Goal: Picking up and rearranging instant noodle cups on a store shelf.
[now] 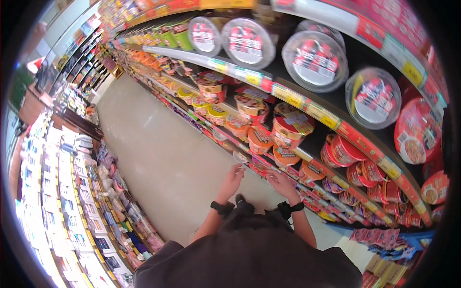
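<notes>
My left hand (232,183) is over the aisle floor with its fingers loosely bent and slightly apart, and nothing shows in it. Just beyond its fingertips a clear round disc (239,157) sticks out from a shelf edge. To the right, my right hand (282,184) hovers by the lower shelf front, fingers part-curled and empty. Whether its fingertips touch the shelf edge is unclear. Nearest above it are orange-lidded instant noodle bowls (285,157) and a red-and-yellow noodle cup (292,126). Both wrists wear black straps.
Large clear-lidded tubs (315,62) line the upper shelf, above a price-label strip (288,98). Red noodle tubs (347,150) fill shelves at right. A tiled aisle floor (158,140) runs away to the upper left. Opposite stands a brightly lit shelf unit (77,201) with small packaged goods.
</notes>
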`<state>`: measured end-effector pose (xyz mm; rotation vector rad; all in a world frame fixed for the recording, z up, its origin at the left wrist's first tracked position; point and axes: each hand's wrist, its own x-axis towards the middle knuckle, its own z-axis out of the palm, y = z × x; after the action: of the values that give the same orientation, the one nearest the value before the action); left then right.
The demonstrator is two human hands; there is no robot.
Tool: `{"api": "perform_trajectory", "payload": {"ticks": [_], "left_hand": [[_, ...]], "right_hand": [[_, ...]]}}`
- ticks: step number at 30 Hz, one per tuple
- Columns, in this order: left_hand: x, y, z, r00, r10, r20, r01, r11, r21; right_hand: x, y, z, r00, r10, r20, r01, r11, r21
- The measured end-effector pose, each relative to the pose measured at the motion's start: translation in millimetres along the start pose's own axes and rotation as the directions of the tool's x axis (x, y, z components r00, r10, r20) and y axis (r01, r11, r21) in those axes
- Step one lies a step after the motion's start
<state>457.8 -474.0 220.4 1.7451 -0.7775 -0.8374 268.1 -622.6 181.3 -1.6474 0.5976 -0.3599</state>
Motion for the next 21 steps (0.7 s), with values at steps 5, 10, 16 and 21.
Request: {"api": "perform_trajectory", "payload": {"ticks": [5,10,16,21], "left_hand": [[-3,-3,-49,0.991,0.011,-0.135,-0.021,0.997,-0.074],[-14,-9,-86,0.955,0.003,-0.297,-0.046,0.99,-0.135],[-29,-10,-127,0.948,-0.043,-0.316,0.007,0.993,-0.114],[-40,-23,-159,0.944,-0.055,-0.326,0.009,0.99,-0.14]], "right_hand": [[41,-30,36,0.995,-0.053,0.08,0.06,0.994,-0.086],[63,-56,68,0.989,-0.111,0.097,0.114,0.993,-0.027],[82,-72,102,0.992,-0.098,0.082,0.108,0.985,-0.134],[102,-63,135,0.986,-0.113,0.125,0.13,0.981,-0.142]]}}
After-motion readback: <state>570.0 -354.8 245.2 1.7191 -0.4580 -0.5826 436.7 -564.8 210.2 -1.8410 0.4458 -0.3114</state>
